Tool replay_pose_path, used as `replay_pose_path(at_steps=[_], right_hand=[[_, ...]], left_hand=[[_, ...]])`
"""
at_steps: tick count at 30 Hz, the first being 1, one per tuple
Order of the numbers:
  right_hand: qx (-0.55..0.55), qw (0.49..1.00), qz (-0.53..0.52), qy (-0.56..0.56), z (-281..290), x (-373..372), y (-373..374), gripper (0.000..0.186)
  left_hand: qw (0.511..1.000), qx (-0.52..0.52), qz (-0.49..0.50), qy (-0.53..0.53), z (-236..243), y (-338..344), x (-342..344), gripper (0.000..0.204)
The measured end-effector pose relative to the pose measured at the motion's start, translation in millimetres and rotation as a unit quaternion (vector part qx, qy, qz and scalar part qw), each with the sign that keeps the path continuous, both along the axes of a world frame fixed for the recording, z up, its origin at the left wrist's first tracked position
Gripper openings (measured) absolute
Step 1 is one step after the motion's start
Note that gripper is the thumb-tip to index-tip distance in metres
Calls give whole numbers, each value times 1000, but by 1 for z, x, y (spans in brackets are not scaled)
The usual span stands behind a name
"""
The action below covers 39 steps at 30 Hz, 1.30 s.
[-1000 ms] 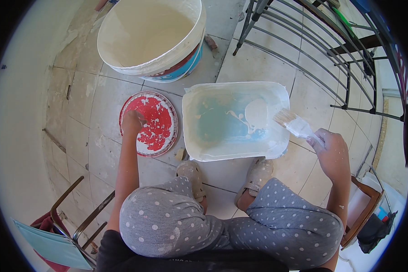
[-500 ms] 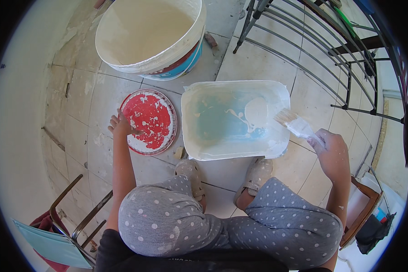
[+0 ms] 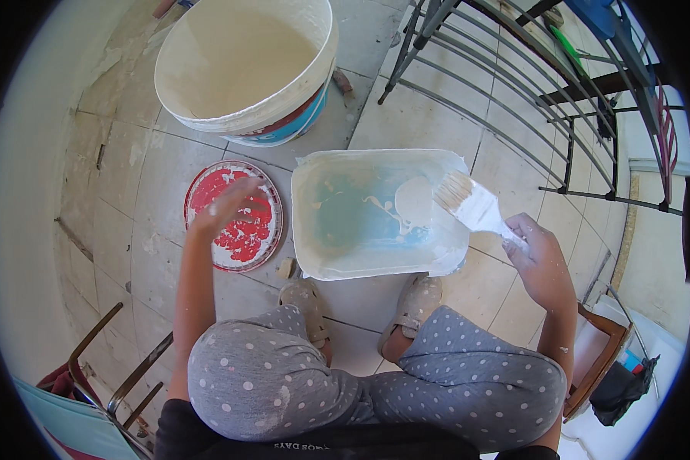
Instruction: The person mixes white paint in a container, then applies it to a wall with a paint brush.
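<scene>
A paintbrush [image 3: 477, 205] with pale bristles and a white, paint-smeared handle is gripped in my right hand [image 3: 539, 257]. Its bristles hover at the right rim of a shallow rectangular tub [image 3: 308, 230]. Inside that tub lie a bluish bottom, a puddle of white paint [image 3: 413, 201] and some drips. Over a round red lid [image 3: 245, 244] spotted with white paint hangs my left hand [image 3: 230, 205], a little blurred, its fingers apart and nothing in them. I cannot tell whether it touches the lid.
Beyond the lid stands a large white bucket [image 3: 314, 100], coated inside with pale residue. A grey metal rack [image 3: 468, 84] is at the far right. Close to my feet lies a small yellowish block [image 3: 286, 267]. Chair frames [image 3: 119, 395] stand at the lower left.
My left hand has moved right, from the lid's left edge to over it. The brush has turned in my right hand, its broad face now showing more. The whole view has shifted slightly.
</scene>
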State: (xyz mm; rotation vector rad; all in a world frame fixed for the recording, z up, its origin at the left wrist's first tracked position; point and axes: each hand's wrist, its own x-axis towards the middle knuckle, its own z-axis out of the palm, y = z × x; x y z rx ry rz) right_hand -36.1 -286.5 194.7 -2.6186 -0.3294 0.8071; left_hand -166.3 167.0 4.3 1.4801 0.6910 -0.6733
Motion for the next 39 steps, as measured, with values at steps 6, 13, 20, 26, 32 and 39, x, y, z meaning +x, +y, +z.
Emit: replay_pose_path(at_steps=[6, 13, 20, 26, 32, 39], right_hand=[[94, 980, 136, -115, 56, 12, 52, 20], [156, 875, 331, -316, 94, 61, 195, 14], [-108, 811, 426, -386, 61, 94, 346, 21], [-189, 893, 348, -214, 3, 124, 404, 27], [-242, 907, 339, -68, -52, 135, 443, 36], [-226, 902, 366, 35, -122, 161, 451, 29]], left_hand=[[995, -76, 40, -47, 8, -27, 13, 108], [892, -141, 372, -213, 34, 0, 26, 106], [766, 144, 542, -316, 3, 54, 70, 71], [735, 79, 527, -418, -13, 91, 110, 61], [790, -77, 490, -362, -34, 93, 112, 56], [802, -9, 509, -313, -7, -21, 59, 64]])
